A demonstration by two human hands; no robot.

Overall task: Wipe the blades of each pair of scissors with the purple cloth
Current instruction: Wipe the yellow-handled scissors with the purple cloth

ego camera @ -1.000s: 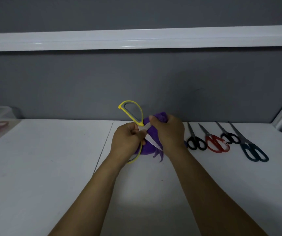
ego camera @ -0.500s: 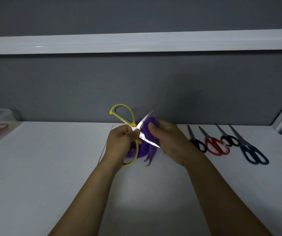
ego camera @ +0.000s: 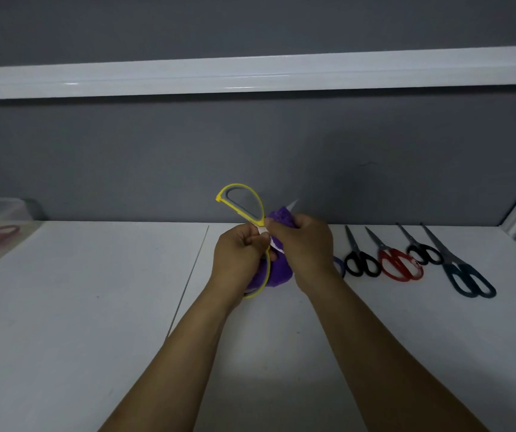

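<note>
Left hand (ego camera: 239,254) is pinching the yellow-handled scissors (ego camera: 244,204) right at the pivot, with one loop sticking up past it and the other hanging below. Right hand (ego camera: 305,244) is curled round the purple cloth (ego camera: 277,272), which is bunched over the upper blade. Only the blade tip (ego camera: 294,203) pokes out beyond the knuckles.

Half a second back both blades were spread bare in an X with the cloth behind them. So from where I'm watching, the cloth hand has just closed onto that second blade near the pivot. My read: the lower blade's had its pass, and this is the start of a stroke out toward the tip. After that this pair's probably done.

Off to the right of the grip, four more pairs wait on the white table (ego camera: 94,307): black-handled scissors (ego camera: 361,263), red-handled scissors (ego camera: 400,265), a smaller black pair (ego camera: 423,254) and a dark blue pair (ego camera: 468,280). Plenty left to do.
</note>
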